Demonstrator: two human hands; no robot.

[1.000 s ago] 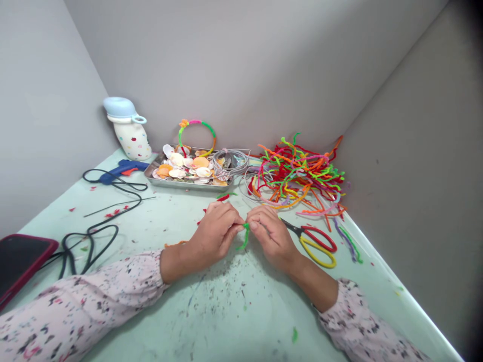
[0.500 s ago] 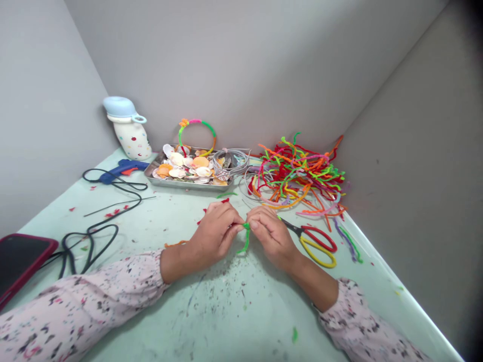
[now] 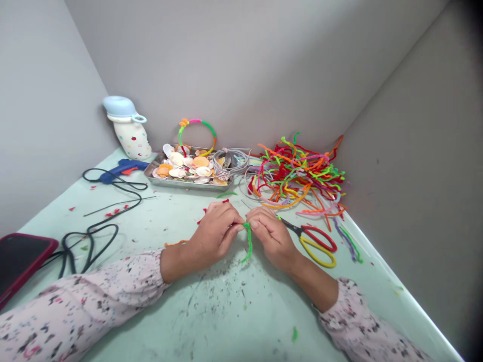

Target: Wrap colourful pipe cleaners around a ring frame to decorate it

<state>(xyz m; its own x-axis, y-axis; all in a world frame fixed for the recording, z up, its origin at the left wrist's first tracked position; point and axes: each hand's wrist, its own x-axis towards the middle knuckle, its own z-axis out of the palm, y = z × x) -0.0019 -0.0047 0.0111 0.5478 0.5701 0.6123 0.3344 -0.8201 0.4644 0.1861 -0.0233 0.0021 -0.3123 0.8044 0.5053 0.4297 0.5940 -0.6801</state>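
Note:
A green pipe cleaner point(image 3: 249, 244) hangs between my hands, its loose end pointing down over the table. My left hand point(image 3: 217, 234) pinches it near the top between thumb and forefinger. From the other side, my right hand point(image 3: 271, 234) is closed on the same pipe cleaner, fingertips almost touching those of the left. Part of it is hidden behind the fingers. Just right of my right hand lie scissors point(image 3: 319, 246) with red and yellow handles, their blades partly covered by the hand. A red piece point(image 3: 225, 201) shows behind my left hand.
A metal tray point(image 3: 181, 185) of seashells stands at the back, a multicoloured pipe-cleaner ring point(image 3: 209, 124) upright by it. Right of it is a heap of pipe cleaners point(image 3: 298, 171). At left are a blue glue gun point(image 3: 121, 170), a black cord point(image 3: 90, 234), a bottle point(image 3: 132, 136) and a phone point(image 3: 26, 261).
The hanging end of the green pipe cleaner has swung slightly right and now reaches a little lower. Both hands stay in nearly the same place.

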